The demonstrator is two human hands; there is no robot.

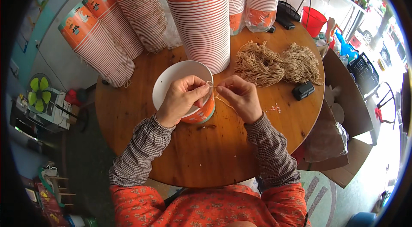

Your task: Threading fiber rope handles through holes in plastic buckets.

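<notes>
We are pinching a thin tan cord [213, 86] between the fingertips of the left hand [183, 98] and the right hand [240, 97], both closed narrowly, by the right side of the rim of the orange cup [201, 114] resting on the counter [193, 154]. We are apparently looping or knotting the cord at this side; the next move is probably calling for drawing the strand snug while steadying the cup.
</notes>
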